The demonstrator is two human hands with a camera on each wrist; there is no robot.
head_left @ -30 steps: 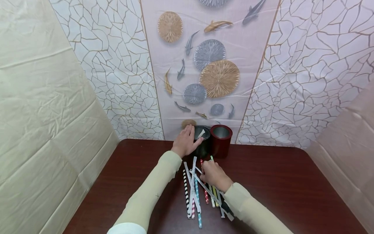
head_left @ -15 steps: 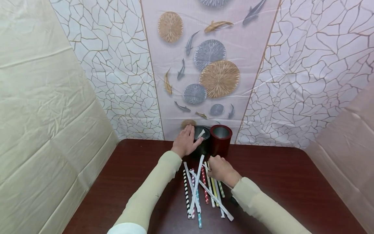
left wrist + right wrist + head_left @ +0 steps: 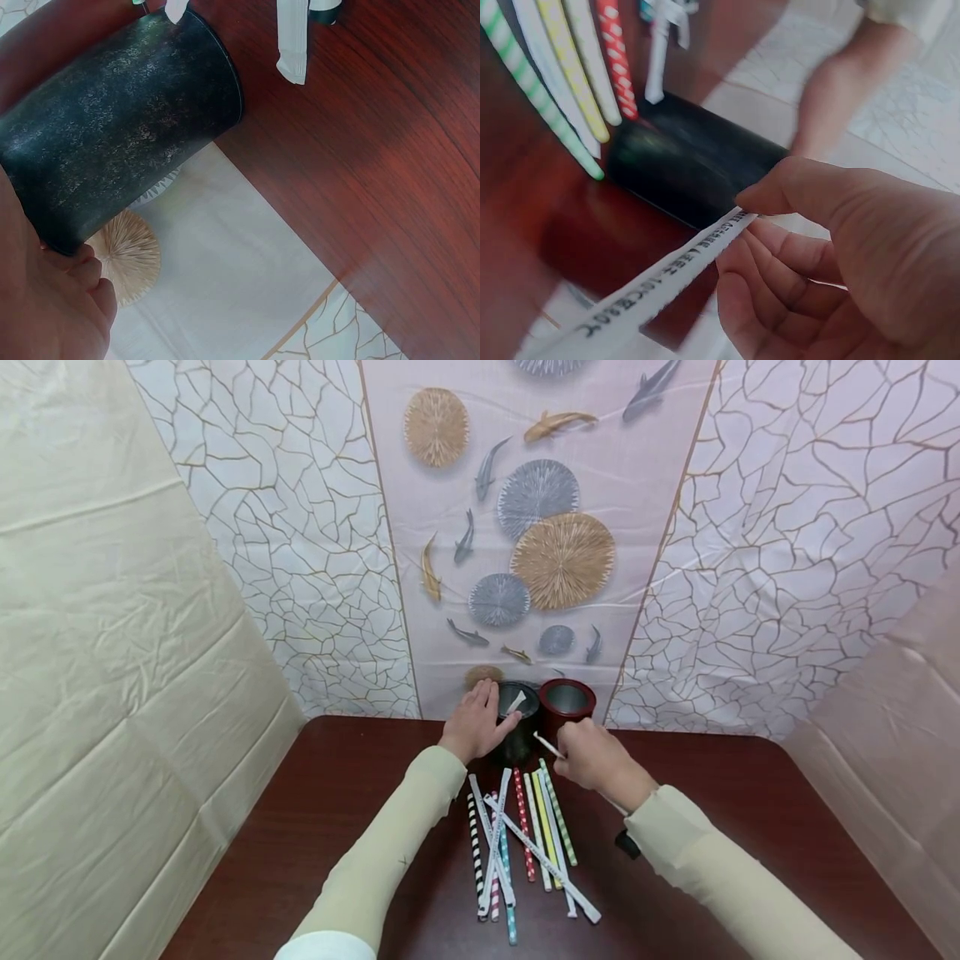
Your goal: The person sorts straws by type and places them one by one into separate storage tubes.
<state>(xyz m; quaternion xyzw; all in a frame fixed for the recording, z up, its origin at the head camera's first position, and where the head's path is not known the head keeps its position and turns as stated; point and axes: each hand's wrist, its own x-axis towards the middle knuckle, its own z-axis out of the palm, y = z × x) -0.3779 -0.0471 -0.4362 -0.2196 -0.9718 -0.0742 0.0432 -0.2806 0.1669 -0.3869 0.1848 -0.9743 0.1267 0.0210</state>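
My left hand [image 3: 474, 720] grips the upper left side of a black canister [image 3: 522, 742], thumb across the near side of its rim. In the left wrist view its fingers curl at the rim of the black canister [image 3: 127, 120]. A white wrapped straw end [image 3: 517, 702] shows inside that canister. My right hand [image 3: 600, 762] pinches a white paper-wrapped straw [image 3: 549, 746] between thumb and fingers, just in front of the canisters. Dark printing runs along this wrapped straw [image 3: 667, 281] in the right wrist view. Beside the black canister stands a dark red one [image 3: 551, 720].
Several straws lie on the dark red-brown table [image 3: 690, 827] in front of the canisters: a black-striped straw [image 3: 476, 852], a red dotted straw [image 3: 522, 822], a green-striped straw [image 3: 557, 814] and crossed white wrapped straws [image 3: 536, 847]. A patterned cloth [image 3: 562, 564] hangs behind.
My right hand has lifted a white wrapped straw off the pile and moved up and right, toward the canisters. Some straws underneath shifted. My left hand has stayed on the black canister.
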